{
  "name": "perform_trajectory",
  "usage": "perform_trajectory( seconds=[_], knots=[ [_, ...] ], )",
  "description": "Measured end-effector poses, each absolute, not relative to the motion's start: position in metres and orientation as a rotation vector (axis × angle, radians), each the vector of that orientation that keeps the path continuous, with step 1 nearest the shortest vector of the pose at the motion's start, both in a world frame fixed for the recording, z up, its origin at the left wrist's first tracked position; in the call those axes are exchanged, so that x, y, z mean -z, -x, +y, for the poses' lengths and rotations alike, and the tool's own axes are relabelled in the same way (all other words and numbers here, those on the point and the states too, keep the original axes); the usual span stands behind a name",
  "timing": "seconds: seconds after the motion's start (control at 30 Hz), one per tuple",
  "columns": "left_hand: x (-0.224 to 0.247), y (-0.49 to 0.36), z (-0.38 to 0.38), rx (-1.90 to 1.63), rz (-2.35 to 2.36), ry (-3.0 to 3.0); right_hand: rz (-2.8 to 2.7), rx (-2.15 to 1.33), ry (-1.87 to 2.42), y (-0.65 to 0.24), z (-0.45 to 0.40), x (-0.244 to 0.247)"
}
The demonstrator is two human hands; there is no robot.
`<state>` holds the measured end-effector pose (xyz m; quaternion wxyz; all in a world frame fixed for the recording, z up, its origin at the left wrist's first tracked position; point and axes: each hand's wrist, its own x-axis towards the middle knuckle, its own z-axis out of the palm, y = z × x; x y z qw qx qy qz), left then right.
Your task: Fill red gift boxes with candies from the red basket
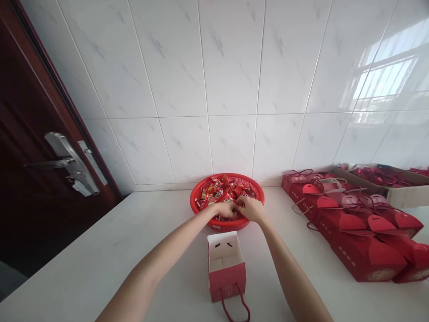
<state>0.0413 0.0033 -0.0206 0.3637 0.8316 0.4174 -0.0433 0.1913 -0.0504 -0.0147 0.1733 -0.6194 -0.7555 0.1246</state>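
Observation:
A round red plastic basket [194,203] holds a heap of wrapped candies [217,190], mostly red with a few yellow. Both my hands reach into its near side and meet there. My left hand [226,209] is closed, its fingertips down among the wrappers. Beside it my right hand [252,208] is also closed, with curled fingers touching the left one. What either hand holds is hidden. Between my forearms stands a small red gift box [228,279], its top open and white inside, with a red cord handle hanging toward me. Nothing shows inside the box.
On the right stand rows of closed red gift boxes [348,223] with cord handles. Behind them a cardboard carton [402,195] holds dark red items. The white tabletop [134,241] meets a tiled wall [231,143]. At left is a dark door with a metal handle [67,161].

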Motion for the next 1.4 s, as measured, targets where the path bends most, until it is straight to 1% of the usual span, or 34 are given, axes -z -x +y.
perform_trajectory(
  seconds=[0.23, 0.3, 0.37, 0.5, 0.6, 0.8, 0.97, 1.13, 1.4],
  knots=[
    [0.014, -0.038, -0.001, 0.07, 1.08, -2.161, -2.107, -0.364, 1.744, -0.192, -0.051, 0.015],
    [0.012, -0.032, 0.0, 0.003, 1.055, -2.154, -2.094, -0.361, 1.735, -0.194, -0.05, 0.016],
    [0.011, -0.025, 0.001, -0.197, 1.005, -2.108, -2.062, -0.376, 1.708, -0.195, -0.049, 0.017],
    [0.013, -0.018, 0.004, -0.773, 0.985, -1.867, -1.952, -0.488, 1.631, -0.198, -0.047, 0.019],
    [0.017, -0.018, 0.007, -0.998, 1.025, -1.746, -1.869, -0.611, 1.55, -0.2, -0.044, 0.021],
    [0.017, -0.018, 0.009, -1.093, 1.007, -1.708, -1.748, -0.774, 1.317, -0.198, -0.04, 0.026],
    [0.013, -0.019, 0.005, -1.067, 0.932, -1.629, -1.763, -0.723, 1.414, -0.196, -0.04, 0.026],
    [0.012, -0.02, 0.003, -1.015, 0.954, -1.598, -1.753, -0.676, 1.481, -0.196, -0.039, 0.026],
    [0.012, -0.019, 0.002, -1.076, 1.007, -1.802, -1.773, -0.648, 1.512, -0.195, -0.041, 0.024]
  ],
)
